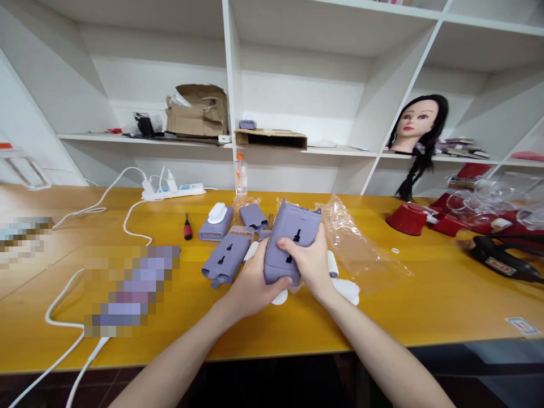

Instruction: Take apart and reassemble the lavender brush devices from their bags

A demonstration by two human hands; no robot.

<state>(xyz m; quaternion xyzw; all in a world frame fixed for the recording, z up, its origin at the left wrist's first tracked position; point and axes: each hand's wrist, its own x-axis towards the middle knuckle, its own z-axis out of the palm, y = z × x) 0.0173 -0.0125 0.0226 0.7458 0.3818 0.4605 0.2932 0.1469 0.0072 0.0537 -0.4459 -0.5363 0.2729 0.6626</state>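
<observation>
A purple plastic casing (289, 226) with dark slots in its face is held tilted above the table, between both hands. My left hand (253, 286) wraps round its lower left side, the thumb along the bottom. On the right side, my right hand (312, 255) grips it with the thumb pressed on the face beside the slots. Just left lies a similar purple shell (229, 255) with two dark slots. Behind it are a purple block with a white piece (217, 213) on top and a smaller purple part (253, 216). White parts (346, 290) lie partly hidden under my hands.
A red-handled screwdriver (187, 228) lies left of the parts. Clear plastic film (357, 238) spreads on the right, with red appliances (410, 218) and a black tool (501, 258) beyond. White cables run from a power strip (178, 191) across the left of the table (178, 345).
</observation>
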